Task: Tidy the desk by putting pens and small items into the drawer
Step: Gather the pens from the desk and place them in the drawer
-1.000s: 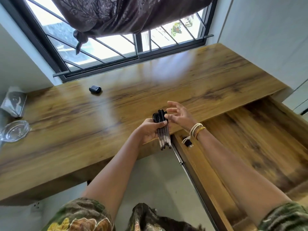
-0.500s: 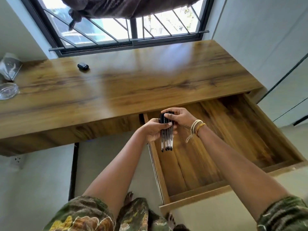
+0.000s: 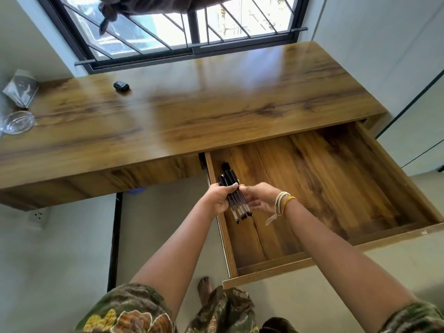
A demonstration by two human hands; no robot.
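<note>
A bundle of several clear pens with black caps [image 3: 236,200] is held over the left end of the open wooden drawer [image 3: 336,183]. My left hand [image 3: 219,198] is wrapped around the bundle from the left. My right hand [image 3: 258,198] touches it from the right, fingers on the pen barrels; whether it grips them is unclear. The drawer is pulled far out from under the wooden desk [image 3: 192,111] and its floor looks bare. A small black item [image 3: 121,86] lies on the desk near the window.
A glass dish [image 3: 17,121] and a clear plastic packet [image 3: 21,88] sit at the desk's left end. A barred window [image 3: 182,25] with a dark curtain is behind the desk. White cabinet doors [image 3: 408,68] stand at the right. My bare foot [image 3: 204,288] is on the floor below.
The view has pulled back and more of the open drawer shows. Both hands have carried the pen bundle from the desk's front edge to above the drawer's left end.
</note>
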